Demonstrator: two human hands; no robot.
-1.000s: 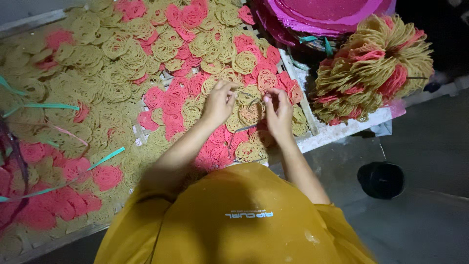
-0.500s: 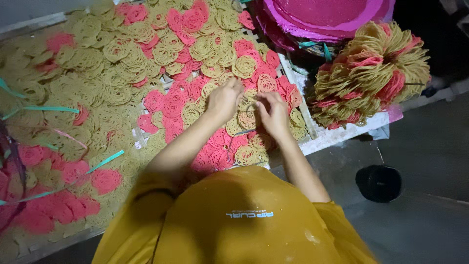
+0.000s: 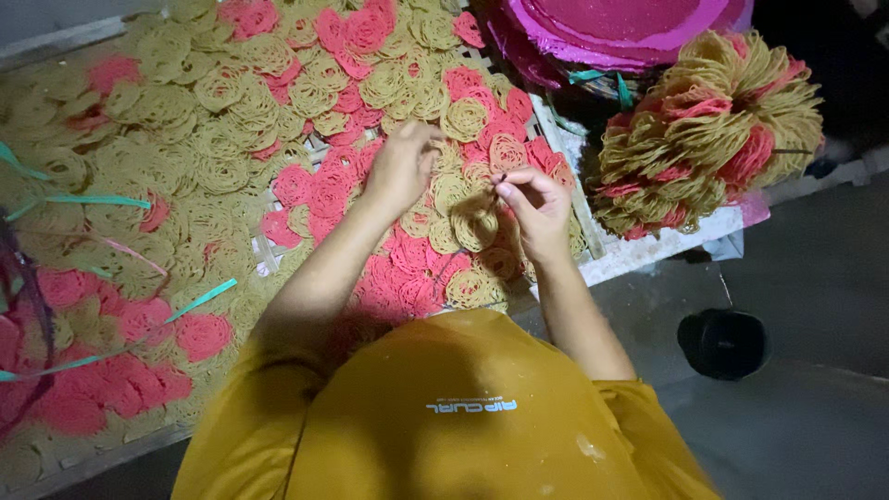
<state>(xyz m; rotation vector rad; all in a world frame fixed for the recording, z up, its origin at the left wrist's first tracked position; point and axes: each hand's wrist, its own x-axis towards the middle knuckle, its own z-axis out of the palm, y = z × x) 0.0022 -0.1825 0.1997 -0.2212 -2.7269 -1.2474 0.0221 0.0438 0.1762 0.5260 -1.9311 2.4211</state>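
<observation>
Head view: hands [image 3: 468, 185] touch lacy coiled noodle discs [image 3: 463, 118].

Two hands [image 3: 403, 167], one tied noodle-coil bundle [image 3: 708, 130], one black round object [image 3: 725, 343], countless loose coils [image 3: 231, 139].

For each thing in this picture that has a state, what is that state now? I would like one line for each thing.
left hand: palm down, resting on the coils
right hand: raised, fingertips pinched on a thin dark strand
yellow and pink noodle coils: spread flat, one layer, on the tray
tray: lying flat, nearly covered
tied bundle of coils: bunched together, standing beside the tray
pink round trays: stacked
black round object: on the floor, apart
</observation>
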